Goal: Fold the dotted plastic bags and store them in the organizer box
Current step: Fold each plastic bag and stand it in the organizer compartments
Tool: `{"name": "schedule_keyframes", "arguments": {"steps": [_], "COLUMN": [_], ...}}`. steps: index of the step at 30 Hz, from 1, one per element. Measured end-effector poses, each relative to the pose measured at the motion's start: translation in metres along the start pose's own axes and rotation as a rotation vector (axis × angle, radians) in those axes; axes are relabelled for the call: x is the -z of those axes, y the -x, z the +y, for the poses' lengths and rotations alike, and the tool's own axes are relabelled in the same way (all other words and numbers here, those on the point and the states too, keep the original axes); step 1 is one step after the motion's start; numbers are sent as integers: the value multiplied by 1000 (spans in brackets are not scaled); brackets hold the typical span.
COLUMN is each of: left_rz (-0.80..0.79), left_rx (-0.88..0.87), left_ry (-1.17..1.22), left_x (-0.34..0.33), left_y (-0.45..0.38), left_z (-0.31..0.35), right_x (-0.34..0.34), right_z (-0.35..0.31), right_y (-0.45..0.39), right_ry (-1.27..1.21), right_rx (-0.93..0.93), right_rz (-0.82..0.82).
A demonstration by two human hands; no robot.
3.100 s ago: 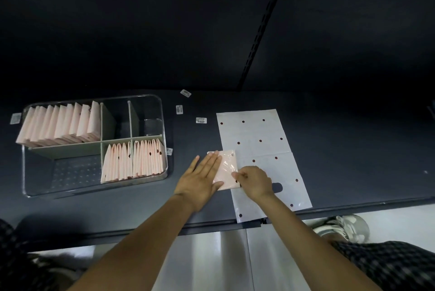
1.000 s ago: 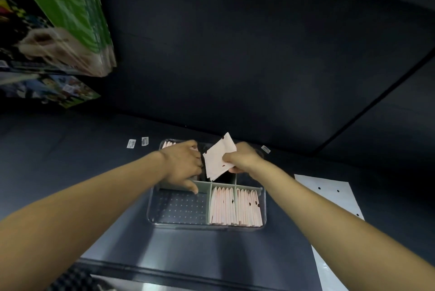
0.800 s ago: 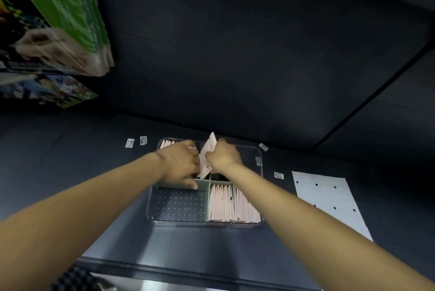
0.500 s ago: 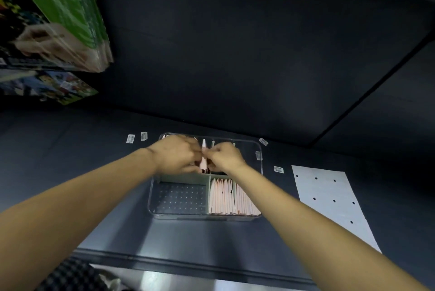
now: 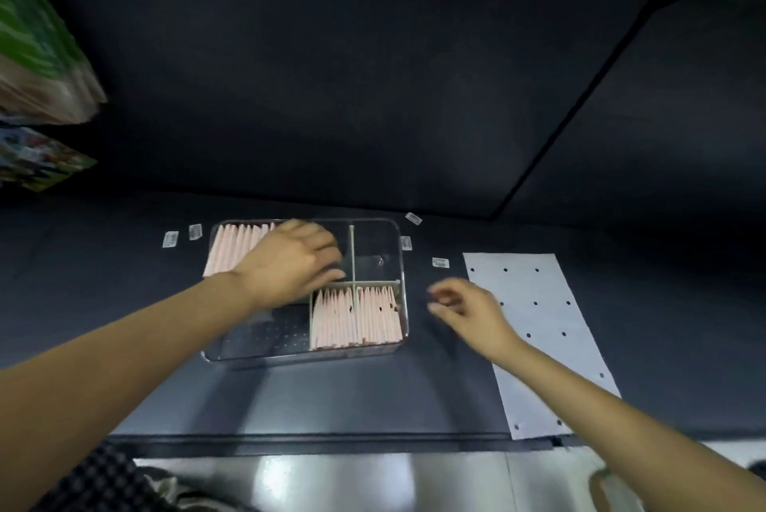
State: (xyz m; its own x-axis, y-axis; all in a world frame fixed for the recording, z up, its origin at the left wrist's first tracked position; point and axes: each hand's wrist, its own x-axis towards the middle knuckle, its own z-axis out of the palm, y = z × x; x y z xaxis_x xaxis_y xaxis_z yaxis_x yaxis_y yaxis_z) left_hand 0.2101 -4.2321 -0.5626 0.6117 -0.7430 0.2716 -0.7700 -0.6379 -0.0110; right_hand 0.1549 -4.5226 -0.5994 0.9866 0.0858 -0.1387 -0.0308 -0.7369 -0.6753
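A clear organizer box (image 5: pixel 404 304) with dividers stands on the dark table. Folded pink bags fill its back-left compartment (image 5: pixel 232 250) and its two front-right compartments (image 5: pixel 356 318). My left hand (image 5: pixel 294 262) lies over the back-left row, fingers down among the bags; what they touch is hidden. My right hand (image 5: pixel 464 310) hovers to the right of the box with loosely curled fingers and holds nothing. An unfolded white dotted bag (image 5: pixel 534 329) lies flat on the table at the right, partly under my right wrist.
Small white labels (image 5: pixel 440 262) lie scattered around the box. Colourful packages (image 5: pixel 37 68) hang at the upper left. The box's front-left compartment (image 5: pixel 265 335) holds no bags. The table's front edge (image 5: pixel 315 439) runs below the box.
The folded bag that both hands held has gone into the back-left row. My right hand has let go and moved right, out of the box. My left hand stays on the row.
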Motion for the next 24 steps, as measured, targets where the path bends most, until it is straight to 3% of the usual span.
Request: {"name": "schedule_keyframes", "arguments": {"steps": [4, 6, 9, 11, 16, 21, 24], "left_rz": [-12, -201, -485, -561, -601, -579, -538], "left_rx": [-159, -167, -29, 15, 76, 109, 113], "left_ry": [196, 275, 324, 310, 304, 368, 469], "left_x": [-26, -53, -95, -116, -134, -124, -118], "left_y": [-28, -35, -28, -16, -2, -9, -13], "left_z": [78, 123, 173, 188, 199, 201, 208], "right_x": [62, 74, 66, 55, 29, 32, 39], "right_z": [99, 132, 158, 166, 169, 150, 123], "right_y": [75, 105, 132, 141, 159, 161, 151], "right_ry": [355, 368, 455, 560, 556, 448, 345], "right_rx": [-131, -124, -60, 51, 252, 278, 264], "right_rz": [-143, -269, -410, -309, -79, 2, -65]}}
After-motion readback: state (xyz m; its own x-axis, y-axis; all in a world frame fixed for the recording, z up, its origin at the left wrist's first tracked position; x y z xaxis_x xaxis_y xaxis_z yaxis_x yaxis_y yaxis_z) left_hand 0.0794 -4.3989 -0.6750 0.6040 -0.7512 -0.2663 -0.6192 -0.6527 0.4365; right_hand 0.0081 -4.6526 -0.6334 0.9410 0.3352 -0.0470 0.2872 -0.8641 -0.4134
